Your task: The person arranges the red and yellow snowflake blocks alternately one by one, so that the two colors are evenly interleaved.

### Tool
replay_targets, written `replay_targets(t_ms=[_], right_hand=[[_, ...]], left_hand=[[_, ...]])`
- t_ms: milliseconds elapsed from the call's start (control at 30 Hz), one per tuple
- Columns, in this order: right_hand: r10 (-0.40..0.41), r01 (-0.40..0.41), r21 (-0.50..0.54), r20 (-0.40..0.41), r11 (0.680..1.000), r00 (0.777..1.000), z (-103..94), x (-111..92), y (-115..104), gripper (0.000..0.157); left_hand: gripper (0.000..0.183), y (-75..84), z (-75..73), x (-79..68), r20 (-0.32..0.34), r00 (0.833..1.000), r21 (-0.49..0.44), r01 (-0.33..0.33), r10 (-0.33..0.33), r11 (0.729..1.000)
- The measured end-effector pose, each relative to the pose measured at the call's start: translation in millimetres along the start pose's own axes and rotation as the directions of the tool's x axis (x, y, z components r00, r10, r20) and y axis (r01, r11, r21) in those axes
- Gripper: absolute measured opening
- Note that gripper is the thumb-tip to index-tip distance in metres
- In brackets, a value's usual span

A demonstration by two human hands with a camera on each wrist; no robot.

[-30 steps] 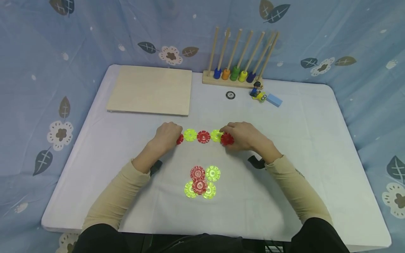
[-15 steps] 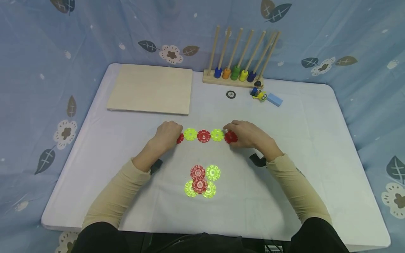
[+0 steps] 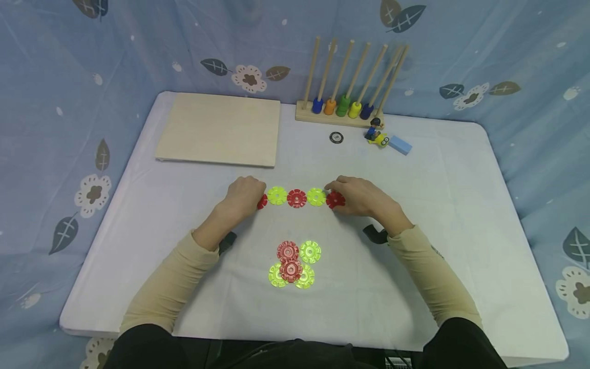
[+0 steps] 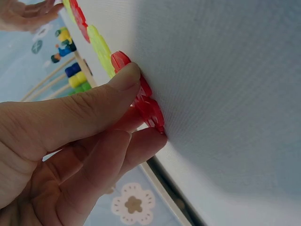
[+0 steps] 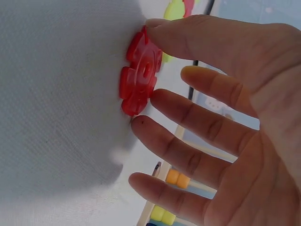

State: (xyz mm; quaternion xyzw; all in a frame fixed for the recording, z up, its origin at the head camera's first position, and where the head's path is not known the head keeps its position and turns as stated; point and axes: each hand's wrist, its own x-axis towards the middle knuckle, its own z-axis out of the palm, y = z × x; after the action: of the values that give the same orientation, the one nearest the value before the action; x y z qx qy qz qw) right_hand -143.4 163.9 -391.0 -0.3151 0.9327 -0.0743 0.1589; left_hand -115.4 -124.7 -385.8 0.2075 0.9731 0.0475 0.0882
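Flower-shaped plastic discs form a sideways row on the white table in the head view. From left to right after the left-end red disc [image 3: 262,202] come a yellow-green disc [image 3: 277,196], a middle red disc [image 3: 297,198], another yellow-green disc [image 3: 316,197] and the right-end red disc [image 3: 335,200]. My left hand [image 3: 244,197] pinches the left-end disc between thumb and fingertips, partly hiding it. At the other end, my right hand [image 3: 361,197] holds the last disc by its edge, thumb on one side and fingertips opposite. That disc [image 5: 141,77] lies tilted in the right wrist view.
Nearer the body lies a cluster of loose red and yellow-green discs [image 3: 291,270], some overlapping. A wooden board [image 3: 218,130] is at the back left. Behind the row are a round black token [image 3: 336,137], a peg stand [image 3: 338,119], small toy figures [image 3: 379,139] and a blue block [image 3: 400,145].
My right hand has drawn the right-end red disc rightward, off its overlap with the yellow-green disc, then shifted slightly back left to that disc's edge. My left hand has stayed in place.
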Motion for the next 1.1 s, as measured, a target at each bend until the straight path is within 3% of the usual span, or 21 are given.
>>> replay_targets(t_ms=[200, 500, 700, 933, 1100], right_hand=[[-0.037, 0.036, -0.03, -0.028, 0.999, 0.999, -1.0, -4.0, -2.0, 0.05], [-0.169, 0.167, -0.038, -0.052, 0.985, 0.984, 2.3, -11.2, -18.9, 0.049], [-0.285, 0.285, -0.043, 0.004, 0.958, 0.959, 10.3, -18.1, -41.0, 0.049], [-0.348, 0.352, -0.03, 0.104, 0.935, 0.932, 22.6, -25.1, -66.1, 0.05], [-0.375, 0.387, -0.087, 0.132, 0.918, 0.918, 29.6, -26.8, -77.3, 0.049]], left_hand=[[0.01, -0.3, -0.3, -0.6, 0.009, 1.0, -0.004, 0.004, -0.003, 1.0], [0.01, -0.3, -0.8, -0.6, 0.002, 1.0, -0.013, 0.003, -0.003, 1.0], [0.01, -0.3, -0.4, -0.3, -0.004, 1.0, -0.013, -0.002, 0.002, 1.0], [0.01, 0.4, -0.3, -0.5, -0.006, 1.0, -0.008, 0.0, 0.0, 1.0], [0.009, 0.2, 0.5, -0.7, -0.003, 1.0, 0.001, 0.0, 0.0, 1.0]])
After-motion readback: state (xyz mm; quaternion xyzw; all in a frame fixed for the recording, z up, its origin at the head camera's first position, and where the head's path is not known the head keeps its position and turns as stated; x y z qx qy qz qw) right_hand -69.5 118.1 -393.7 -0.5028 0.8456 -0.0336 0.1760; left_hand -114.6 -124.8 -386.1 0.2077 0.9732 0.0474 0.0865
